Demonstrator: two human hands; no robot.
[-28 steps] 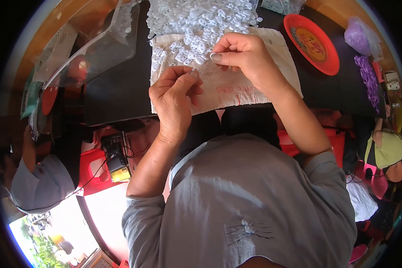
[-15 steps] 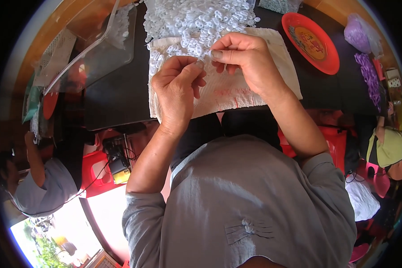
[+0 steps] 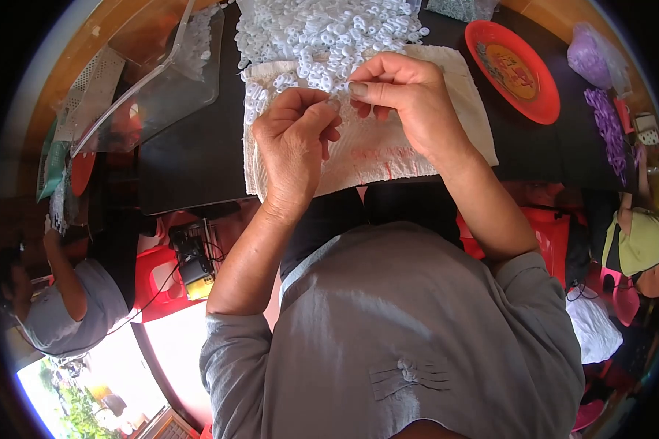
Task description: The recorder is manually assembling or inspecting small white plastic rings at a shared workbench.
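Observation:
Both of my hands are raised over a cream towel (image 3: 410, 157), fingertips close together. My left hand (image 3: 293, 139) is closed in a pinch, thumb against the curled fingers. My right hand (image 3: 406, 95) also pinches, its thumb and forefinger meeting at the tips. Whatever they grip is too small and too hidden to make out. Just beyond the fingertips lies a large heap of small white plastic pieces with holes (image 3: 329, 33), some spilling onto the towel's far edge. A few more white pieces (image 3: 255, 99) lie to the left of my left hand.
A clear plastic bin (image 3: 154, 95) stands tilted at the left. On the black table (image 3: 190, 172), a red plate (image 3: 548, 102) lies at the right. Purple strands (image 3: 604, 139) and a purple bag (image 3: 587, 58) lie farther right. People sit on both sides.
Both hands keep their pinch and shift very slightly to the right in the picture. The person at the left has moved an arm a little, and another person's arm shows at the right rim.

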